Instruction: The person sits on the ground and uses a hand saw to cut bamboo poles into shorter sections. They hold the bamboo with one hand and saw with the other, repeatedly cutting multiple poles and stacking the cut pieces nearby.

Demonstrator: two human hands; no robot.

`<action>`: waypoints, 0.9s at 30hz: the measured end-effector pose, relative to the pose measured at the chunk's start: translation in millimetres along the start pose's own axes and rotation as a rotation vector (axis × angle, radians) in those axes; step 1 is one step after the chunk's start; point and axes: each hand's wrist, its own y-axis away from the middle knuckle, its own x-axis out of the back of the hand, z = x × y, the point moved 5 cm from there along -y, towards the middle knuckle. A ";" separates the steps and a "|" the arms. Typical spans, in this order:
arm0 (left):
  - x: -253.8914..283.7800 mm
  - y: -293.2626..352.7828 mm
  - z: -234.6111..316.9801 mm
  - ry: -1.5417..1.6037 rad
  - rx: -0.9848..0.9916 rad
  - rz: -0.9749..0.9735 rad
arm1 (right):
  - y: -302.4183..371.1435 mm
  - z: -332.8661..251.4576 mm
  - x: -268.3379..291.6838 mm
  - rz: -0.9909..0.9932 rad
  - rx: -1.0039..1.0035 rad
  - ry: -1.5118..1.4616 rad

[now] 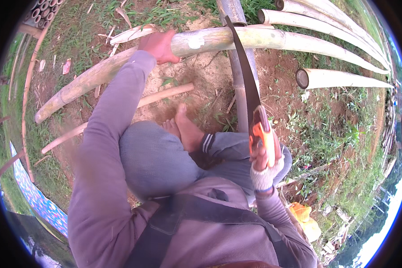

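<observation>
A long bamboo pole [210, 41] lies crosswise in front of me, resting over another bamboo pole [242, 96] that runs away from me. My left hand [158, 47] is wrapped over the crosswise pole, left of where the two cross. In my right hand [266, 161], partly covered by a pale glove, is the orange handle of a hand saw [248, 71]. Its dark curved blade reaches forward across the crosswise pole, close to the crossing. Whether the teeth have cut into the bamboo is too small to tell.
More bamboo poles [308, 22] lie at the far right, with a cut one [330, 79] nearer. A thin bamboo strip [165, 94] lies by my bare foot [190, 129]. Bamboo ends [42, 15] are stacked far left. A patterned cloth [38, 196] and an orange bag [303, 212] lie at the sides.
</observation>
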 end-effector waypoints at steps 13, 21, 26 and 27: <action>0.1 4.4 -4.5 0.020 0.003 -0.019 | 3.1 -17.5 0.3 0.011 0.172 0.095; 9.5 -2.8 0.6 0.001 -0.039 0.005 | -168.9 -55.5 -80.4 0.058 0.270 0.204; 12.5 7.3 -14.3 -0.002 0.008 -0.015 | -54.0 -14.4 -34.4 0.012 0.159 0.033; 7.1 4.8 -11.7 0.008 0.004 -0.013 | -12.5 -12.5 -16.9 0.027 0.031 -0.011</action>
